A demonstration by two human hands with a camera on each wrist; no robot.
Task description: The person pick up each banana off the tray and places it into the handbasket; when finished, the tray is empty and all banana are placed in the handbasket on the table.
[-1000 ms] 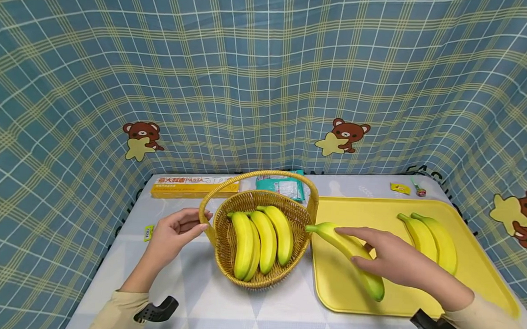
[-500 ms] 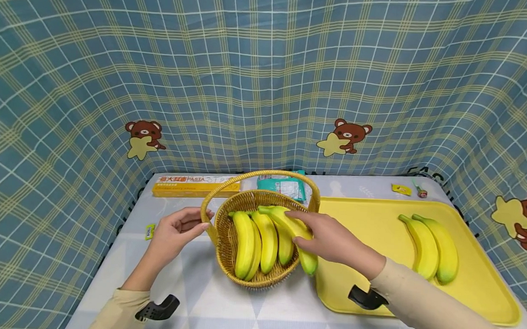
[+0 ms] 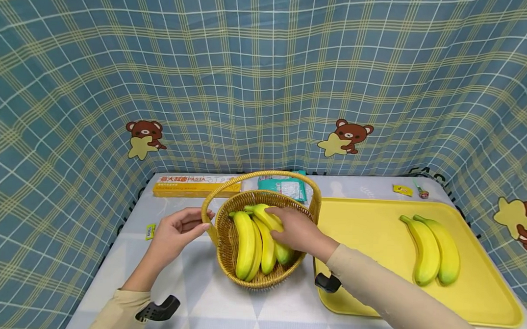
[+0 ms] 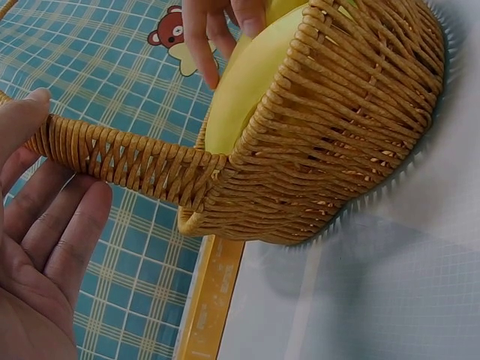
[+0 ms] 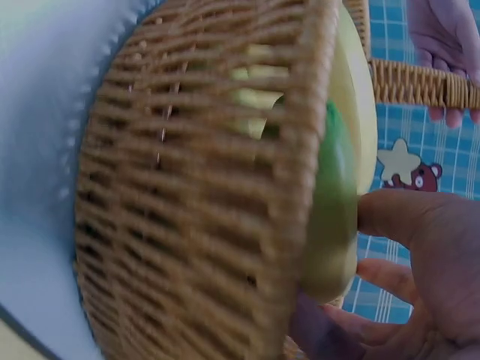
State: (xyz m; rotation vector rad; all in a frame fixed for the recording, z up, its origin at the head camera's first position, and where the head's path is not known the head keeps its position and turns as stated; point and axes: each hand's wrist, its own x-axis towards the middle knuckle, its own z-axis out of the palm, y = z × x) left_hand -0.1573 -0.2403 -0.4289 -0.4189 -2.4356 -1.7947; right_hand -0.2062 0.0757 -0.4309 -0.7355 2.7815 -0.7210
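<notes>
Head cam: right hand pinches a curved yellow banana, middle hidden, inside the brown wicker basket; left hand pinches the handle.

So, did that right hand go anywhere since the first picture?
Yes. The right hand moved left in the head view: it was over the yellow tray and is now over the wicker basket.

Yellow bananas lie in the wicker basket, the topmost banana apparently slanting

One basket; two bananas on tray
</notes>
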